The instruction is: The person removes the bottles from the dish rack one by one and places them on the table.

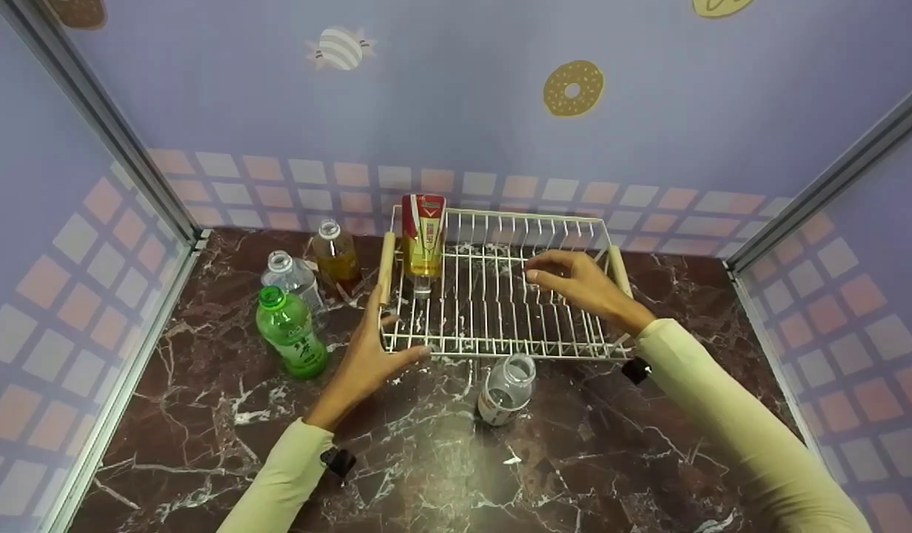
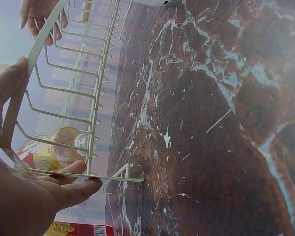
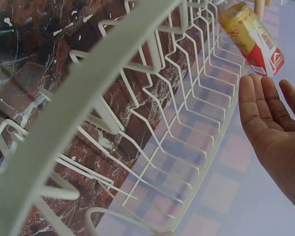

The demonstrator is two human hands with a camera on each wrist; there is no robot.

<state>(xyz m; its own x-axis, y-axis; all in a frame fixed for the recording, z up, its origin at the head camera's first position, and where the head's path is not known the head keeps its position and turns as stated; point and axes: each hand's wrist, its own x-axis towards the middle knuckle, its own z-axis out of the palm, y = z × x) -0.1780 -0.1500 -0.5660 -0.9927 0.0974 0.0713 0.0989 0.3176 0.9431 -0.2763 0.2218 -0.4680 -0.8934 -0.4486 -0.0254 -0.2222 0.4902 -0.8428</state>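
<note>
At the front left corner of a white wire dish rack (image 1: 493, 346), my left hand (image 1: 371, 352) holds on, thumb along the front rim and fingers at the left side. In the left wrist view the fingers (image 2: 71, 194) lie about the side rail. Above the right part of the rack hovers my right hand (image 1: 578, 281), holding nothing, its fingers loosely bent. A bottle with a red and yellow label (image 1: 425, 237) stands neck down in the rack's left end; the right wrist view also shows this bottle (image 3: 255, 42).
Left of the rack stand uncapped bottles: a green bottle (image 1: 292, 333), a clear bottle (image 1: 297, 277) and one with amber contents (image 1: 339, 255). Another clear bottle (image 1: 506, 392) stands before the rack on the dark marbled table (image 1: 426, 474). Patterned walls (image 1: 463, 96) enclose the back and sides.
</note>
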